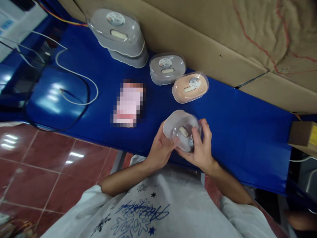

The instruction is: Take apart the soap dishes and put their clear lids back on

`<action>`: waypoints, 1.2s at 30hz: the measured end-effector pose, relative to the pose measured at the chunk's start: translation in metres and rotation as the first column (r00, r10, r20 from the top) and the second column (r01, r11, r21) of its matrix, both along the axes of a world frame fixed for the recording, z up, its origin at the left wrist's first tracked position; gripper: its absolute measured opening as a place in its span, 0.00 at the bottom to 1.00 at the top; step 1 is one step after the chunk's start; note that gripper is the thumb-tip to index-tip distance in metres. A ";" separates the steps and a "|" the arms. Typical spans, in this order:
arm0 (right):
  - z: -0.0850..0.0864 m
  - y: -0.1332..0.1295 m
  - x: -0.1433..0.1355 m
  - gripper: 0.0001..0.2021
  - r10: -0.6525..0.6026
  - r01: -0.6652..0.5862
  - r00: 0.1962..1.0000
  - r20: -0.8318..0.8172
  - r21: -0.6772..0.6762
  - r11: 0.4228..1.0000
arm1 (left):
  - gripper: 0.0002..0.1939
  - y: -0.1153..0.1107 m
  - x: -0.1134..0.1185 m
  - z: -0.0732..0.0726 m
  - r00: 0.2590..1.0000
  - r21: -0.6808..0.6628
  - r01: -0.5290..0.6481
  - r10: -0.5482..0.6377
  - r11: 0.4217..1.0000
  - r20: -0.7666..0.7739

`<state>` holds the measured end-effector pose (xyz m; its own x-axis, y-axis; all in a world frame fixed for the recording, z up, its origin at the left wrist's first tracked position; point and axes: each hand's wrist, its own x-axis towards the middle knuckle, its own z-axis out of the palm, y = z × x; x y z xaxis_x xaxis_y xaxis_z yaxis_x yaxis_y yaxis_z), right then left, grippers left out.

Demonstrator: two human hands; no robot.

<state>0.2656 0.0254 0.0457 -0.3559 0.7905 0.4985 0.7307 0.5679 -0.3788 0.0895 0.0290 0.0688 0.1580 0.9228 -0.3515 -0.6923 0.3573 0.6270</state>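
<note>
A small grey oval plastic box with a clear lid (174, 124) is held up in front of my body, over the near edge of the blue table. My left hand (160, 147) grips its left side, thumb on top. My right hand (200, 148) wraps round the other side, its fingers over the clear lid. A cream oval piece shows through the lid, and a label is partly hidden by my right fingers. Just beyond lie a peach box (196, 89) and a grey box (156, 71) of like shape, each with a clear lid and a round label.
Larger grey boxes (121, 41) are stacked at the back left. A blurred-out pink rectangular thing (128, 104) lies on the blue table (242, 132). White and black cables (95, 91) loop at left. Brown board (210, 46) walls the back; a carton (300, 135) stands at right.
</note>
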 end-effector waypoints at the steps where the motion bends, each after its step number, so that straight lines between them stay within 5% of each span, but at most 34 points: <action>1: 0.000 0.001 0.000 0.55 0.007 -0.007 1.000 -0.005 -0.009 1.000 | 0.32 0.004 0.000 0.004 1.000 -0.064 -0.016 0.016 0.998 0.004; 5: 0.008 0.011 0.005 0.45 0.039 -0.048 0.997 -0.061 -0.156 0.987 | 0.25 0.019 -0.006 0.002 0.998 -0.206 0.055 -0.053 0.977 0.015; 10: 0.010 0.030 0.027 0.39 0.040 -0.048 0.999 -0.035 -0.294 0.954 | 0.32 0.017 -0.026 -0.027 0.961 0.001 0.151 -0.147 0.989 -0.233; 14: 0.004 0.040 0.045 0.37 0.108 -0.087 0.993 0.051 -0.319 0.944 | 0.33 0.016 -0.044 -0.036 0.778 0.258 0.201 0.007 0.945 -0.628; 18: 0.005 0.042 0.051 0.37 0.125 -0.091 0.989 0.073 -0.362 0.928 | 0.32 0.036 -0.051 -0.024 0.592 0.429 0.347 0.160 0.834 -0.790; 24: 0.015 0.043 0.061 0.38 0.179 -0.130 0.982 0.054 -0.491 0.861 | 0.25 0.065 -0.037 -0.007 0.235 0.399 0.670 0.331 0.626 -0.914; 29: 0.016 0.044 0.074 0.35 0.146 -0.103 0.988 0.045 -0.507 0.856 | 0.21 0.075 -0.021 -0.003 0.160 0.386 0.725 0.406 0.570 -0.900; 36: 0.010 0.045 0.083 0.44 0.120 -0.082 0.992 0.042 -0.511 0.856 | 0.23 0.087 -0.009 0.001 0.038 0.262 0.827 0.416 0.497 -0.908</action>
<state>0.3486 0.0705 0.0562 -0.4658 0.8848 0.0091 0.7153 0.3826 -0.5848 0.0808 0.1164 0.0699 0.5723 0.7919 0.2128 0.6207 -0.5880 0.5186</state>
